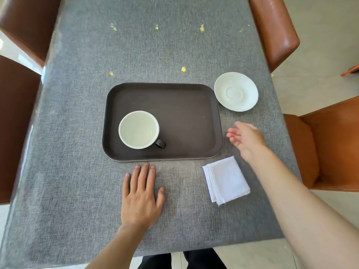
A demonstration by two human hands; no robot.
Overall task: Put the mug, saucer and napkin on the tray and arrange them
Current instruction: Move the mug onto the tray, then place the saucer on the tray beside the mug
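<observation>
Nearest, dark trousers [194, 259] just under the near edge of the table [77, 171], covered in grey woven cloth. On that cloth, left hand [140, 197] flat, palm down, fingers spread and holding nothing, fingertips just short of the tray's near rim. To its right, folded white napkin [226, 180] lying on the cloth, off the tray, near its near right corner, layered edges showing on the left side. Above the napkin, right hand [246, 139] raised over the cloth just right of the tray, slightly blurred, fingers loosely apart and empty, palm turned left; forearm crossing past the napkin's right side without touching it, as far as can be told.

In the middle, dark brown tray [184, 105] with rounded corners, long side running left to right. Inside it, in the near left part, mug [138, 129] upright, pale inside, dark handle pointing to the near right. Rest of the tray floor bare.

Farther right, white saucer [236, 91] on the cloth, just beside the tray's far right corner, apart from the mug.

Beyond, small yellow specks [183, 69] scattered over the cloth. At both sides, brown leather chairs [275, 30] pushed up near the table.
</observation>
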